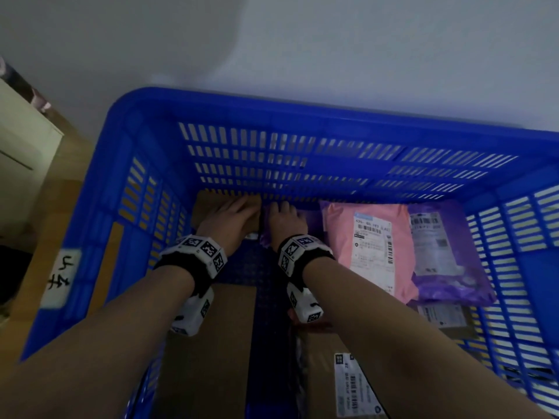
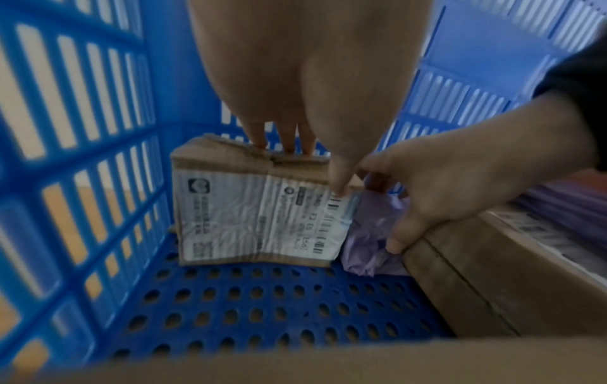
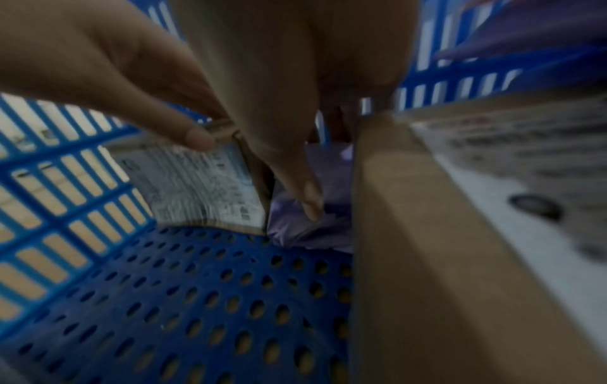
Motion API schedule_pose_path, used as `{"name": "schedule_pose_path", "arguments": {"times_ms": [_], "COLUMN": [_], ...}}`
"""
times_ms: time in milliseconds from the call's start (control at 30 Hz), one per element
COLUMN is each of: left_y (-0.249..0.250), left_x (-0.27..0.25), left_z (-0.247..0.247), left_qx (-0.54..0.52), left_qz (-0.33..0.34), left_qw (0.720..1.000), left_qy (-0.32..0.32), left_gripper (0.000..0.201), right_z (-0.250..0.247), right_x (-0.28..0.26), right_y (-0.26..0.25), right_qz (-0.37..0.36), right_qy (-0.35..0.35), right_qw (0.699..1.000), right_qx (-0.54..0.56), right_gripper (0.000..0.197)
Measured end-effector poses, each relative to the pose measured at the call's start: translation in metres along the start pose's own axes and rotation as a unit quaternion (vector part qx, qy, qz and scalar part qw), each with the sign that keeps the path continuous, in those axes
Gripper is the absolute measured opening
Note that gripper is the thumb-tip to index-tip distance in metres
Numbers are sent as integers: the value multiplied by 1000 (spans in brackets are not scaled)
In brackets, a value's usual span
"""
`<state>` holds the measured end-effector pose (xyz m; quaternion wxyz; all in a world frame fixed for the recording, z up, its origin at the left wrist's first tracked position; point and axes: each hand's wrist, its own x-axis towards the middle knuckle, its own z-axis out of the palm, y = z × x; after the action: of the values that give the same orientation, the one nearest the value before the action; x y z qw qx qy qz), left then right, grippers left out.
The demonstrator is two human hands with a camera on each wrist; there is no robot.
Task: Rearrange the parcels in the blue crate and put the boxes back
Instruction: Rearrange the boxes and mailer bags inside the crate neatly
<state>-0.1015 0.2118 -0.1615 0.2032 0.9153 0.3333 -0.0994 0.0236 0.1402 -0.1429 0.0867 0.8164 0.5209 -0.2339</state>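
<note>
Both my hands reach down to the far wall of the blue crate. My left hand grips a small cardboard box standing in the far left corner, fingers over its top edge and thumb on its white label. Right beside it lies a crumpled purple parcel, squeezed between that box and a long cardboard box. My right hand holds the purple parcel, fingers curled at its top and thumb pressed into it.
A pink parcel and a flat purple parcel lie side by side at the far right. Cardboard boxes fill the near part under my forearms. The perforated floor shows in front of the small box. A cabinet stands outside, left.
</note>
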Motion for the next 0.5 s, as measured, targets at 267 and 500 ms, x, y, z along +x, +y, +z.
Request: {"name": "schedule_pose_path", "arguments": {"times_ms": [267,500], "left_y": [2,11], "left_x": [-2,-14], "left_z": [-11,-37], "left_qx": [-48,-180], "left_qz": [-19,-103], "left_qw": [999,978], "left_qy": [-16,-25], "left_gripper": [57,53], "right_z": [-20,-52], "right_x": [-3,-22], "right_y": [-10,-1], "right_qz": [-9,-32], "right_qy": [-8,22], "right_qw": [998,999], "right_qx": [-63,-12], "right_gripper": [50,25]}}
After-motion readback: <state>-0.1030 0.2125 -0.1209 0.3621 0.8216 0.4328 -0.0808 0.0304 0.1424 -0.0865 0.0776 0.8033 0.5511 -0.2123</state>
